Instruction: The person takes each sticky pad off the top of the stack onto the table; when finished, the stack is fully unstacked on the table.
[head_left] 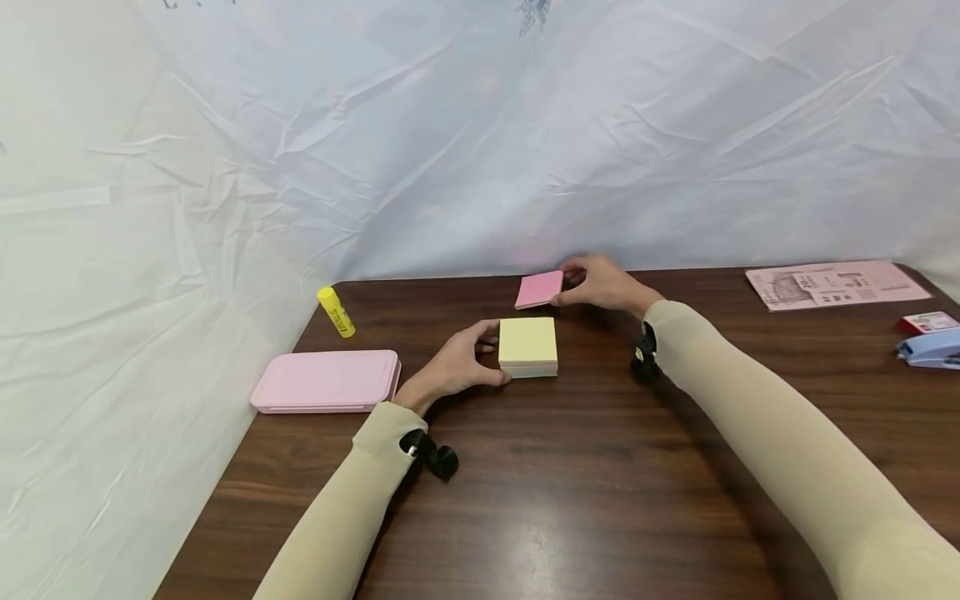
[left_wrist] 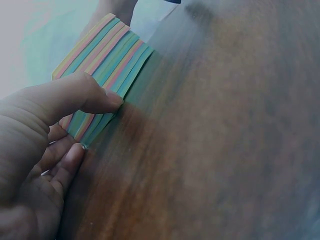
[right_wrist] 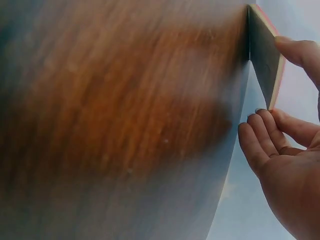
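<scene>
A thick stack of sticky notes (head_left: 528, 342) with a yellow top sits at the middle of the table. My left hand (head_left: 453, 365) grips its left side, thumb at the near corner. In the left wrist view the stack's side (left_wrist: 111, 52) shows pink, green and yellow layers. Farther back, my right hand (head_left: 600, 283) pinches a thin pink sticky note pad (head_left: 538, 289) by its right edge. The right wrist view shows this pad (right_wrist: 265, 60) tilted, its dark underside visible, between the thumb and the index finger of the right hand (right_wrist: 287, 175).
A pink pencil case (head_left: 327, 381) and a yellow glue stick (head_left: 336, 312) lie on the left. Toward the right are pink printed sheets (head_left: 840, 284), a small red-and-white box (head_left: 928, 322) and a light blue stapler (head_left: 932, 348). White sheeting (head_left: 480, 150) hangs behind the wooden table (head_left: 600, 483).
</scene>
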